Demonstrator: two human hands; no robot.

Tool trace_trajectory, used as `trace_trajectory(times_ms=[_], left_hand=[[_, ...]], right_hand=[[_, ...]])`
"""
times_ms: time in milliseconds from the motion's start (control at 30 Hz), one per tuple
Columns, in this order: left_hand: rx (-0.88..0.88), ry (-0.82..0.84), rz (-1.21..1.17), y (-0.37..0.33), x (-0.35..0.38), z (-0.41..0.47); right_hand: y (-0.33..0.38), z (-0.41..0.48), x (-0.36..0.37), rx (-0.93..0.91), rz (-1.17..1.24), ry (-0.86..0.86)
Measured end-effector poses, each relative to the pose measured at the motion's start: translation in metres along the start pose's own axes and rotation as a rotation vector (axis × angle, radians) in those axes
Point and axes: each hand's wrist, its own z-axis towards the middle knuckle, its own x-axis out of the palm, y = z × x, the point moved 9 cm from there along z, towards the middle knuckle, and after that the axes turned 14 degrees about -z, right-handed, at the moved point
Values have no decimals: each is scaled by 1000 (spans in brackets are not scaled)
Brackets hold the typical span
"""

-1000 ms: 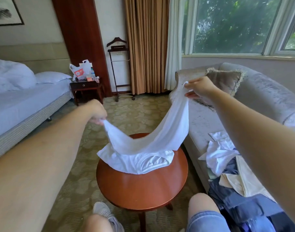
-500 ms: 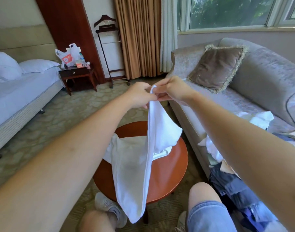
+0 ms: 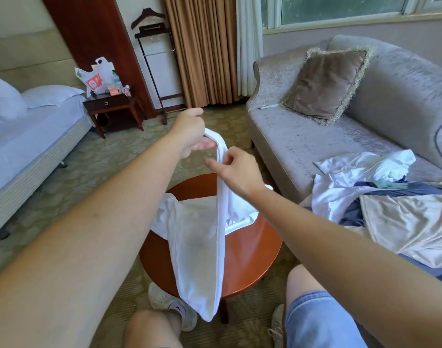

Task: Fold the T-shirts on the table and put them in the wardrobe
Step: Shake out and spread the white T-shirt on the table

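Gripping white T-shirt (image 3: 197, 247) with left hand (image 3: 189, 131), right hand (image 3: 240, 172) pinching its fold, above table (image 3: 252, 259)

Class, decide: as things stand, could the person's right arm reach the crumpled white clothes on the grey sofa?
Probably yes. The crumpled white clothes lie on the grey sofa on that arm's side, nothing between; but the right grip seems to pinch the white T-shirt and should release it first.

I'm looking into a hotel-like bedroom. A bed (image 3: 26, 136) fills the left of the frame, a valet stand (image 3: 154, 59) stands upper centre, and a sofa (image 3: 315, 141) sits right.
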Motion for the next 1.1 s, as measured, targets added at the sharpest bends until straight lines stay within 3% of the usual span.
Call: trace_trajectory(times_ms=[200, 500, 567, 633, 700, 800, 867, 967, 1100], left_hand=[[107, -79, -309, -27, -14, -1], [451, -715, -789, -77, -183, -11], [470, -764, -622, -75, -207, -16], [415, -593, -189, -71, -194, -10], [303, -232, 142, -52, -144, -6], [99, 160, 506, -12, -69, -22], [-19, 341, 606, 10, -37, -34], [-88, 470, 571, 29, -10, -42], [-7, 395, 545, 30, -5, -30]], right_hand=[[-13, -3, 28, 62, -310, 65], [-72, 1, 31, 123, -203, 155], [-59, 13, 16, 85, -168, 103], [-34, 26, 3, -14, -166, 45], [-2, 34, -2, -155, -207, 46], [33, 34, -1, -306, -267, 87], [41, 32, -3, -322, -270, 82], [40, 26, -8, -301, -226, 61], [35, 24, -12, -282, -150, 58]])
